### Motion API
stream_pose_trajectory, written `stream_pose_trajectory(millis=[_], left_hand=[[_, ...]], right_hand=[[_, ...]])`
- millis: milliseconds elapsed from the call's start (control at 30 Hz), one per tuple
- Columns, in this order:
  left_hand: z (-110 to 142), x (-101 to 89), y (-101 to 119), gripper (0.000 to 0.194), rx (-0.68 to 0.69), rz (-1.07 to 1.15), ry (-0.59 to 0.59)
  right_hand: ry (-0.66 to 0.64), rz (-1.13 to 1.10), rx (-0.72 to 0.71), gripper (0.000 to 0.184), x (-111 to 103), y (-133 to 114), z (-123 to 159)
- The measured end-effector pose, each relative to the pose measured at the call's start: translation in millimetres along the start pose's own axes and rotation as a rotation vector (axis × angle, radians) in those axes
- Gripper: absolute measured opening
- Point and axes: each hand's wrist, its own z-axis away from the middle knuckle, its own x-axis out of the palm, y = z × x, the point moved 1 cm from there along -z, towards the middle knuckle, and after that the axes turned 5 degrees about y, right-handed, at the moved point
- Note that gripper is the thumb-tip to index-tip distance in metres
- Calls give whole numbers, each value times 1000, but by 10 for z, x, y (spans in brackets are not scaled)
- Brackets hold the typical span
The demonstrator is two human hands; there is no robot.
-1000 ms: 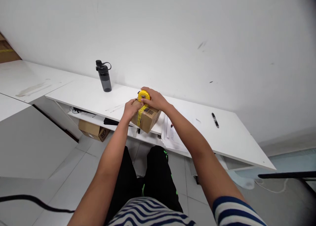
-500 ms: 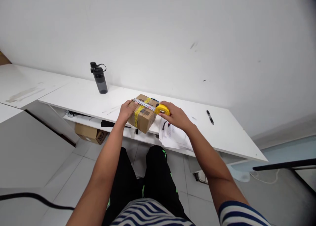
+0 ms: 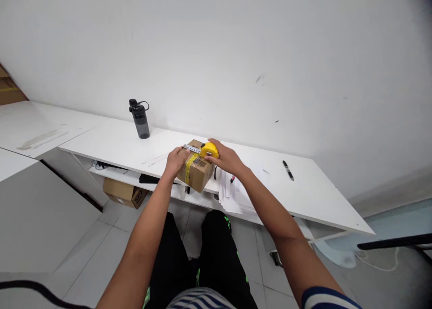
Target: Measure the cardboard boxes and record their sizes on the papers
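Note:
A small cardboard box [image 3: 199, 176] with yellow printed tape sits at the front edge of the white desk. My left hand [image 3: 176, 161] is closed on its left side, the thumb on top by the end of the measuring blade; whether it also pins the blade I cannot tell. My right hand [image 3: 224, 158] is wrapped round a yellow tape measure [image 3: 209, 150] above the right part of the box. A short length of the blade [image 3: 192, 149] runs across the box top between my hands.
A dark water bottle [image 3: 141, 122] stands at the back left of the desk [image 3: 324, 196]. Papers [image 3: 236, 196] lie right of the box, and a black marker [image 3: 288, 170] farther right. Another carton [image 3: 123, 191] sits below the desk, left of my legs.
My right hand has moved the tape measure left over the box, and the drawn-out blade is shorter. My left hand stays at the box's left side. The view has shifted slightly.

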Motion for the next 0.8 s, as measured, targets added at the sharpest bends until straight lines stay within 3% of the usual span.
stream_pose_trajectory(millis=[200, 333, 433, 500, 633, 700, 800], left_hand=[[-16, -13, -9, 45, 8, -12, -11], [26, -120, -59, 55, -19, 30, 30], [130, -292, -149, 60, 8, 122, 77], [211, -387, -238, 61, 25, 218, 113], [263, -391, -455, 68, 0, 425, 203], [189, -355, -531, 67, 36, 384, 189], [-20, -398, -533, 60, 154, 61, 161]], right_hand=[[-65, 16, -61, 69, 372, -277, -620], [-2, 15, -77, 65, 351, -305, -763], [147, -127, 61, 65, 210, -105, -707], [212, -385, 180, 66, 186, 61, -612], [276, -917, 316, 63, 367, 195, -388], [308, -1013, 372, 62, 461, 164, -301], [326, -931, 414, 60, 488, 95, -217]])
